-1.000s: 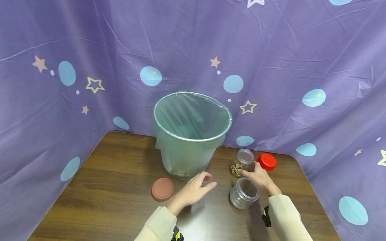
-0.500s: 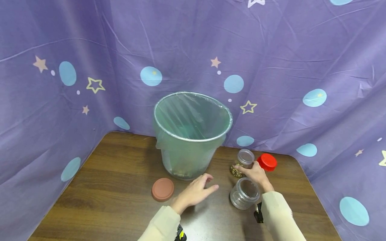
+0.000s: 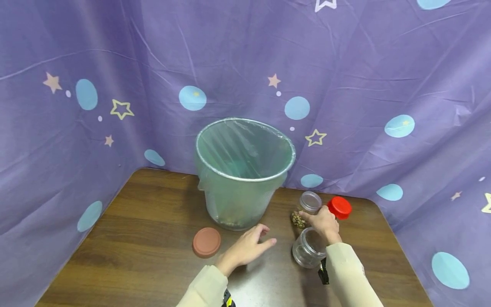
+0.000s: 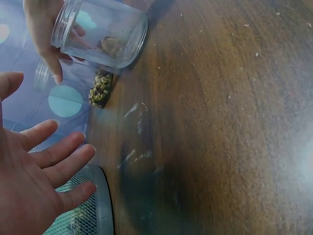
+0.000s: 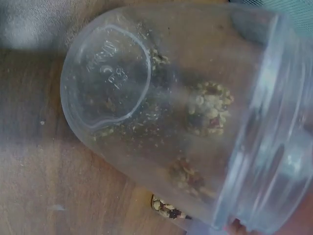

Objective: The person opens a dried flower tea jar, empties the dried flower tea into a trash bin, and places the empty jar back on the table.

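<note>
My right hand point(image 3: 323, 222) grips a small clear jar point(image 3: 310, 201), thumb along its near side. Brown and greenish pieces, like nuts or seeds, lie at the bottom of this jar; they also show as a cluster point(image 4: 100, 89) in the left wrist view. Closer to me stands a wider clear glass jar point(image 3: 307, 251), partly behind the right forearm; this glass jar point(image 5: 205, 54) fills the right wrist view. My left hand point(image 3: 245, 247) hovers in front of the bin with its fingers spread and nothing in them, as its palm point(image 4: 24, 191) shows.
A green mesh bin point(image 3: 239, 200) with a clear liner stands at the back centre. A reddish-brown round lid point(image 3: 206, 242) lies left of my left hand. The red lid point(image 3: 339, 207) is just right of the small jar. A purple curtain point(image 3: 345, 85) hangs behind the table.
My right hand and the small jar have shifted slightly left, and the right forearm has swung left over the edge of the wider jar. The left hand has barely moved.
</note>
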Demonstrator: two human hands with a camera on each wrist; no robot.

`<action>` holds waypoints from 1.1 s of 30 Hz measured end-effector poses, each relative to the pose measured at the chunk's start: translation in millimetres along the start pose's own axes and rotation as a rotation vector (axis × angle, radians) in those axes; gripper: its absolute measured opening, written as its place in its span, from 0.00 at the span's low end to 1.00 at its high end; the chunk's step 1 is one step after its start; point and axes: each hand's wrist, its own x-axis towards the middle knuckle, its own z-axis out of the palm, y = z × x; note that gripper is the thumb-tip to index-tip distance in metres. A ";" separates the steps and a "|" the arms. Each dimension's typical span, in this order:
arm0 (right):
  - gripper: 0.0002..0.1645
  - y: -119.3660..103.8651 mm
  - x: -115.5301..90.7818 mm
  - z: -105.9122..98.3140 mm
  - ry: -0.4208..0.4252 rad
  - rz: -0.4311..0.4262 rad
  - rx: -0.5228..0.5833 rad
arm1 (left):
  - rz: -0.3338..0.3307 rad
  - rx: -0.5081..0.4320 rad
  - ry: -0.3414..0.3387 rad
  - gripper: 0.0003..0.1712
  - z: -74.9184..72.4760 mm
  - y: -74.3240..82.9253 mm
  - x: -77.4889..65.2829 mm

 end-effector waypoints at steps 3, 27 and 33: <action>0.43 0.1 0.5 -1.2 -0.013 -0.014 0.031 | 0.001 0.002 0.001 0.31 -1.4 -1.6 -0.3; 0.42 0.5 -1.2 4.2 0.004 -0.144 0.116 | 0.038 0.089 0.013 0.31 -10.0 2.9 4.2; 0.41 2.0 -2.9 2.3 0.016 -0.160 0.173 | 0.018 0.070 0.009 0.31 -13.4 1.3 2.1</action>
